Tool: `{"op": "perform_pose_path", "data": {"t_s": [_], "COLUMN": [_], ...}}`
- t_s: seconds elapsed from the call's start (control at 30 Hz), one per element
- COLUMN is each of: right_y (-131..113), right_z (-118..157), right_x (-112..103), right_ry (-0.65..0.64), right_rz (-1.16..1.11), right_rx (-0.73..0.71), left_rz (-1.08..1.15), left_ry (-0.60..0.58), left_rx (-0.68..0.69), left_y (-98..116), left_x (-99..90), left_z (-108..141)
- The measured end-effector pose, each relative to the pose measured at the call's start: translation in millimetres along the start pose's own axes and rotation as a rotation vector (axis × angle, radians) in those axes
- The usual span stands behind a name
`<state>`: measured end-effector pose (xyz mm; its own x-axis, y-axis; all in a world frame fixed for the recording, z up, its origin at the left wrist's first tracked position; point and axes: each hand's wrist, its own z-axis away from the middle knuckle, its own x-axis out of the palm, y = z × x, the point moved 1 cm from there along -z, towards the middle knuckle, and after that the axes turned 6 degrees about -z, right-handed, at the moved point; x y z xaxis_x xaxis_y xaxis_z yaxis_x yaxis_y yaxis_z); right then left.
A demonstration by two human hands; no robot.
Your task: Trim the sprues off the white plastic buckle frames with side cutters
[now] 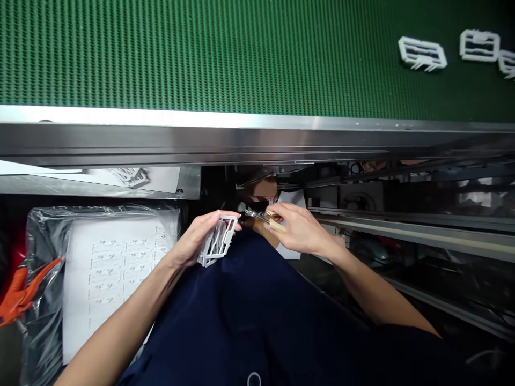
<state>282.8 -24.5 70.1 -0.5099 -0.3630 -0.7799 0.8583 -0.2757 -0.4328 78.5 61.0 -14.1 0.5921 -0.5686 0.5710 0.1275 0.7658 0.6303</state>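
My left hand is closed around white plastic frames, which look like more than one piece stacked together, tilted in front of my dark blue clothing. Cream-handled nippers are in my right hand, the fingers wrapped round their handles. Their metal jaws point left, close to the upper right corner of the frames. Whether the jaws touch a frame cannot be made out.
Beyond a metal rail runs a green ribbed conveyor belt, with several white frames at its right. Lower left, a printed sheet lies on black plastic wrapping beside an orange-handled tool. Metal bars extend to the right.
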Motion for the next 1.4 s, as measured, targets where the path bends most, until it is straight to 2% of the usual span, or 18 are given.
{"op": "perform_pose_path", "data": {"t_s": [0.17,0.5,0.77,0.83,0.9,1.03,1.13,1.23,1.4], "right_y": [-6.2,-7.1,-9.1,-7.5,-4.4,0.1,-5.9,-19.3,-40.2], "right_z": [0.7,-4.7,-5.6,-8.7,-13.1,-20.5,-20.6,-18.2,-20.0], "right_x": [9.4,8.3,0.6,0.6,4.0,24.2,46.0,63.1,77.4], "right_ry": [0.090,0.016,-0.025,-0.025,0.018,0.137,0.083,0.029,0.091], "right_rz": [0.103,0.170,0.122,0.020,-0.187,-0.805,-1.147,-1.277,-1.368], "right_rx": [-0.125,-0.212,-0.181,-0.168,-0.123,0.099,0.230,0.229,0.148], "left_rz": [0.123,0.110,0.141,0.167,0.221,0.348,0.393,0.390,0.402], "left_ry": [0.019,-0.033,-0.053,-0.057,-0.059,0.000,0.055,0.063,0.052], "left_rx": [-0.052,-0.035,-0.047,-0.044,-0.036,-0.006,0.040,0.089,0.123], "left_y": [6.3,1.4,-3.3,-2.6,-0.8,5.8,11.0,14.3,16.7], "left_x": [5.3,5.9,4.9,4.8,3.6,-2.7,-7.8,-10.4,-8.5], "left_z": [3.1,7.9,7.3,6.7,5.1,-1.4,-6.7,-10.0,-12.0]}}
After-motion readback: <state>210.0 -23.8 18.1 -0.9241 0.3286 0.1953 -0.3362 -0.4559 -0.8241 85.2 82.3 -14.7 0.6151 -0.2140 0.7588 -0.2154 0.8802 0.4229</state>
